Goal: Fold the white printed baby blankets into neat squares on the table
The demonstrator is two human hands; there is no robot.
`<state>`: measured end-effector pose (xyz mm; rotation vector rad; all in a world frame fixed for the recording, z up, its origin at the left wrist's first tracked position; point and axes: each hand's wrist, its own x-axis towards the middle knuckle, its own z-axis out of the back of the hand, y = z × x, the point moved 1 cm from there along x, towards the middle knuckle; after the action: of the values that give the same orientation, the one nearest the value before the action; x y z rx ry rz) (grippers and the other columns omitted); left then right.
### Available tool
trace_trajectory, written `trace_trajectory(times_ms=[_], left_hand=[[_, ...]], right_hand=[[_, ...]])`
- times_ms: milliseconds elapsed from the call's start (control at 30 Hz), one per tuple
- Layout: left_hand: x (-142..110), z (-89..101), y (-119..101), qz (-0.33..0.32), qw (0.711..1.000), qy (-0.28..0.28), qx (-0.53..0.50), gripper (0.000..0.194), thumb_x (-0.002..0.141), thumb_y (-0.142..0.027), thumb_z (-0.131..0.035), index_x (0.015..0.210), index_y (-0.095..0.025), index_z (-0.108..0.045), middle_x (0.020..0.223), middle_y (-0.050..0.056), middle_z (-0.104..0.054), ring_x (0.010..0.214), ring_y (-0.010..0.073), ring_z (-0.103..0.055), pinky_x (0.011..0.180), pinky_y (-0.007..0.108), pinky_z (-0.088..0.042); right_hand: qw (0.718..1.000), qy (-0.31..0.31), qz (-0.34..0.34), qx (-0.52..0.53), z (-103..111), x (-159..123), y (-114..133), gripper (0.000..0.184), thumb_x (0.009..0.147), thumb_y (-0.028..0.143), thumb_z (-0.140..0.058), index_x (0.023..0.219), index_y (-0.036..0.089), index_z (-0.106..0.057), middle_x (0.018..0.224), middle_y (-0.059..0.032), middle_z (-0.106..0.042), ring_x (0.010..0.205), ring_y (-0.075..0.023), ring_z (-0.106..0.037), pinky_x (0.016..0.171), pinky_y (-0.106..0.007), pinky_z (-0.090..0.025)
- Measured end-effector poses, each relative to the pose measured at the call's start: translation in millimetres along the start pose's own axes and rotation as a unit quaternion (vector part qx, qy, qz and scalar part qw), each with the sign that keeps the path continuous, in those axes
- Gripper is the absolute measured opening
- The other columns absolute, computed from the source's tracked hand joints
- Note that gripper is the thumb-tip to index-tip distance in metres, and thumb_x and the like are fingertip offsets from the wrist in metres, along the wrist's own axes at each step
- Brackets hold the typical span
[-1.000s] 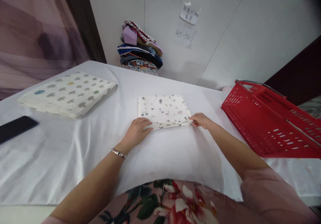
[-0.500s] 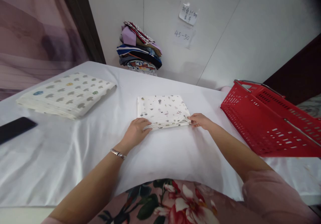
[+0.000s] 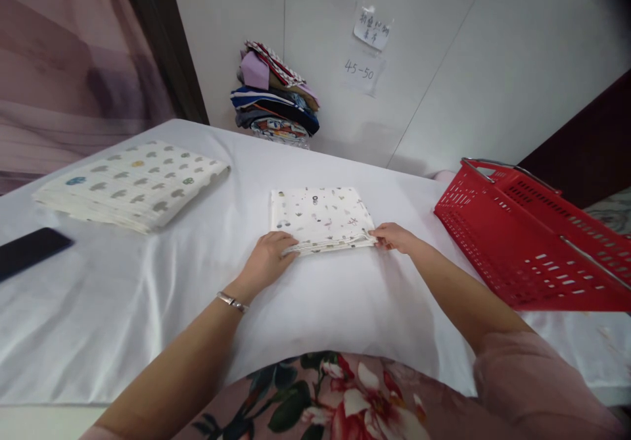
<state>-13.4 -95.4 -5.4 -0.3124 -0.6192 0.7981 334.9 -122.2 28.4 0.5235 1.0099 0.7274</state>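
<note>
- Your camera is worn on your head, looking forward and down over your flowered top (image 3: 345,404).
- Fairly near, around mid-frame, are your left hand (image 3: 266,256) and right hand (image 3: 394,237), over the white tablecloth (image 3: 335,308).
- Farther off, the view reaches up the pale wall (image 3: 434,19).
- It spans wide, from a pinkish curtain (image 3: 64,65) at left to a red basket (image 3: 497,243) at right.

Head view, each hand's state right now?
Left hand: closed on the near left corner of the folded printed cloth.
Right hand: closed, pinching the cloth's near right corner.
</note>
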Motion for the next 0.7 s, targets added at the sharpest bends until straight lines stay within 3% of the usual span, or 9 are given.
trace_trajectory(times_ms=[200,467,600,700], left_hand=[[0.0,-0.5,0.9,-0.006,1.000,-0.008,0.002,0.022,0.081,-0.029,-0.057,0.098,-0.018,-0.067,0.101,0.008,-0.066,0.095,0.0237,-0.059,0.087,0.043,-0.047],[-0.6,-3.7,4.1,-0.018,1.000,-0.014,0.004,0.022,0.082,-0.028,-0.057,0.099,-0.019,-0.067,0.102,0.008,-0.066,0.095,0.0230,-0.059,0.087,0.042,-0.047],[-0.4,-3.8,4.1,-0.019,1.000,-0.017,0.004,0.021,0.081,-0.028,-0.057,0.099,-0.019,-0.067,0.102,0.008,-0.066,0.095,0.0230,-0.059,0.088,0.042,-0.047],[-0.2,-4.0,4.1,-0.013,1.000,-0.017,0.001,0.021,0.081,-0.028,-0.057,0.098,-0.019,-0.067,0.102,0.007,-0.066,0.095,0.0229,-0.059,0.088,0.042,-0.046]], right_hand=[[1.000,0.022,-0.020,-0.009,0.7,1.5,0.0,0.026,0.072,0.029,-0.075,0.072,0.015,-0.053,0.055,0.0012,-0.057,0.046,-0.0097,-0.055,0.042,-0.020,-0.043],[1.000,0.005,-0.003,0.021,1.3,4.3,7.2,0.026,0.070,0.021,-0.077,0.068,0.015,-0.051,0.051,0.0007,-0.057,0.045,-0.0120,-0.058,0.039,-0.018,-0.042],[0.995,-0.001,0.060,0.085,0.9,2.3,18.3,0.019,0.081,0.022,-0.066,0.073,0.017,-0.050,0.058,0.0028,-0.059,0.051,-0.0073,-0.059,0.053,-0.016,-0.051],[0.993,0.022,0.062,0.099,-3.3,1.1,18.3,0.015,0.082,0.022,-0.065,0.077,0.015,-0.053,0.063,-0.0001,-0.062,0.058,-0.0100,-0.063,0.060,-0.020,-0.056]])
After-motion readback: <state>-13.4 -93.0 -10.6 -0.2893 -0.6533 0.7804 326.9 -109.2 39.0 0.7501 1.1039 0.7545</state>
